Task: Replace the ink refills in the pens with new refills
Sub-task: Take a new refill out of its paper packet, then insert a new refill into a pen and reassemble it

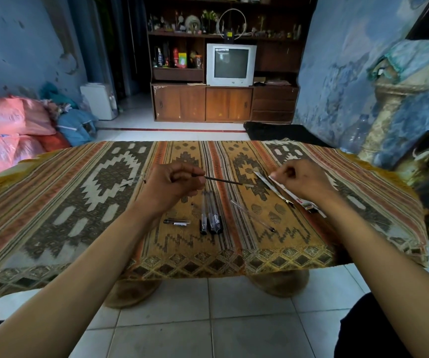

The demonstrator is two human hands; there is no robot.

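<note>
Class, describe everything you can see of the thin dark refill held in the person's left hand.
The ink refill is a thin, straight, dark tube with a paler tip at its far right end. It looks like plastic. The left hand pinches one end, so the refill juts out rightward, nearly level, above the patterned tablecloth. Its free tip points toward the refill packet held by the right hand, without touching it. Nothing else touches it.
</note>
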